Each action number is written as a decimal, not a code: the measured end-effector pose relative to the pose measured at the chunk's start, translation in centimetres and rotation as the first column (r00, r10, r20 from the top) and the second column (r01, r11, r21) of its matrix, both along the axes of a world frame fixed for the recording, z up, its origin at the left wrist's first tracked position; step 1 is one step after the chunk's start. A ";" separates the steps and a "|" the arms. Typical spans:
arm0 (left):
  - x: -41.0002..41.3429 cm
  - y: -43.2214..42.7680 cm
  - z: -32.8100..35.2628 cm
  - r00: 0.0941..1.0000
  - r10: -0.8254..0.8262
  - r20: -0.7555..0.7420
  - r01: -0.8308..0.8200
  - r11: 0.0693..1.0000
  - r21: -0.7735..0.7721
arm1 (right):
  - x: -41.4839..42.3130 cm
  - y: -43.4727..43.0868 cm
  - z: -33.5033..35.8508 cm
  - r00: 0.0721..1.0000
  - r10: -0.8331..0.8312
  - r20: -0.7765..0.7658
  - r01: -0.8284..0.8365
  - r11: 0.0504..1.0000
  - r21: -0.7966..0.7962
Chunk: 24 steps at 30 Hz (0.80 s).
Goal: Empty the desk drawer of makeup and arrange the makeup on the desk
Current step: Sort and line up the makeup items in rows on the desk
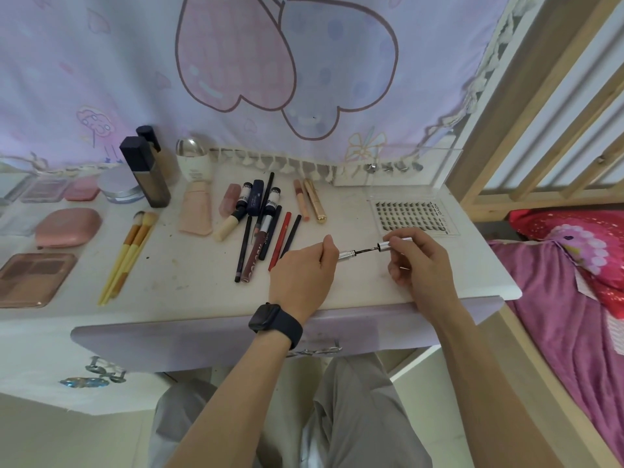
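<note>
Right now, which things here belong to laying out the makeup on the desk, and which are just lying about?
Belongs to the job: silver tube in the left hand, wand cap in the right hand, pencils, yellow brushes, pink compact, lash tray, desk, drawer front.
Just lying about: heart-print curtain, pink bedding, wooden bed frame.

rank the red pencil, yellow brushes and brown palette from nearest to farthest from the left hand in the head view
From the left hand, which grips a silver tube:
1. Red pencil, lying right beside it.
2. Yellow brushes, well to its left.
3. Brown palette, at the far left edge of view.
</note>
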<state>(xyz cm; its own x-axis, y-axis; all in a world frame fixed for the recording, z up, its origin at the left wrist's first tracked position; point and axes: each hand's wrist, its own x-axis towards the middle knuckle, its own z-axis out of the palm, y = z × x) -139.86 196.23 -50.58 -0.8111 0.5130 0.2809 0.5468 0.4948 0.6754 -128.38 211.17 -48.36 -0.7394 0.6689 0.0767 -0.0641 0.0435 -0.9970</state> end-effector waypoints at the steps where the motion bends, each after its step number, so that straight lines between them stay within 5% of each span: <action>1: 0.0 0.0 0.0 1.000 0.001 -0.001 -0.001 1.000 0.001 | 0.0 0.0 0.0 1.000 0.000 -0.002 0.000 1.000 0.002; 24: 0.0 -0.1 -0.1 0.999 -0.005 0.052 0.002 0.998 0.061 | 0.0 -0.1 -0.2 0.982 -0.151 -0.111 0.138 0.983 -0.118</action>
